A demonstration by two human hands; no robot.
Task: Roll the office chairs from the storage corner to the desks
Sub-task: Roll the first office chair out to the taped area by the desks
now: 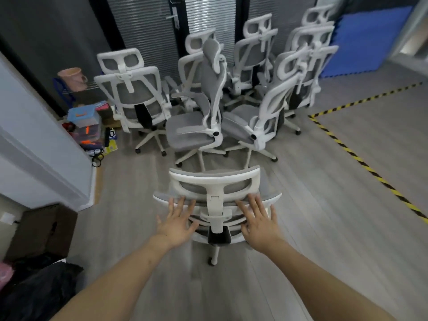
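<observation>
Now both my hands, left hand (178, 224) and right hand (259, 222), spread open, gripping nothing, behind the nearest chair (214, 188); I should grasp its backrest evenly either side of the headrest post.

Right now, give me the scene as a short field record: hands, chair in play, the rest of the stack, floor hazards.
left hand: open, fingers spread, on the backrest, left of the spine
right hand: open, fingers spread, on the backrest, right of the spine
nearest white-framed grey mesh office chair: back toward the camera, apart from the cluster
cluster of matching chairs: packed ahead by the dark wall
yellow-black floor tape: to the right
clutter of boxes: to the left
</observation>
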